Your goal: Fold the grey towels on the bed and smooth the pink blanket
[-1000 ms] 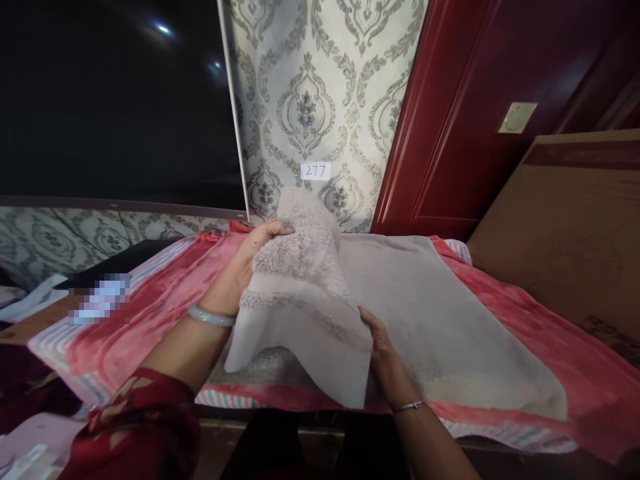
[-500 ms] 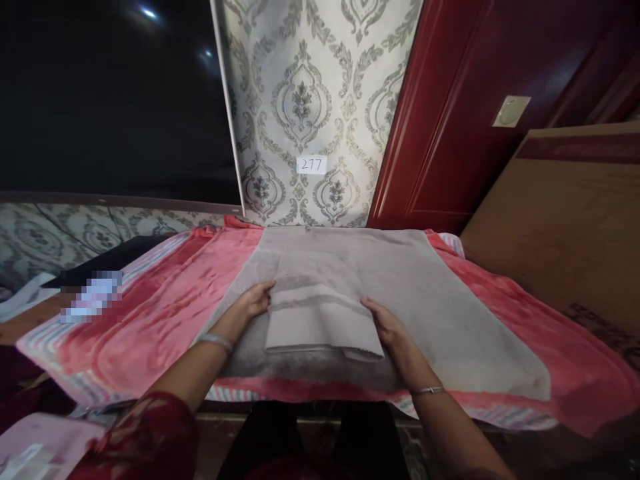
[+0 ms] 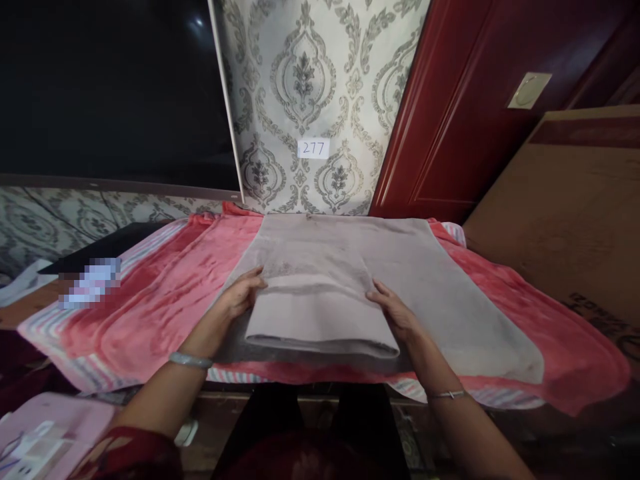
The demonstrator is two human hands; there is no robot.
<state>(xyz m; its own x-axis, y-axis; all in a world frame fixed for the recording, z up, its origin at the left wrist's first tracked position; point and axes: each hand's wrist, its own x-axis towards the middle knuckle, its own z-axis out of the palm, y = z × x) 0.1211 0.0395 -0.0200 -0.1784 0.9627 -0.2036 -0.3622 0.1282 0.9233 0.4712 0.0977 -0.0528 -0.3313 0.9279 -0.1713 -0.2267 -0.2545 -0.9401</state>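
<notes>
A folded grey cloth (image 3: 320,313) lies in front of me, its near edge showing stacked layers with a slight gap at the fold. My left hand (image 3: 240,293) is at its left side, fingers and thumb closed at the edge. At the right side, my right hand (image 3: 395,310) holds the other edge between thumb and fingers. Beneath it spreads a larger grey cloth (image 3: 450,313), flat over a pink plush blanket (image 3: 155,300) with striped borders. Parts of the fingers are hidden behind the folded cloth.
A large dark screen (image 3: 110,87) hangs at the left above the surface. On the right a cardboard box (image 3: 565,207) leans beside a dark red door panel (image 3: 450,100). A pink plastic item (image 3: 75,413) is at the lower left. A paper marked 277 (image 3: 313,148) is on the wall.
The folded cloth looks larger and flatter, its near edge wider. Both hands have spread slightly apart, and the view has tilted down a little.
</notes>
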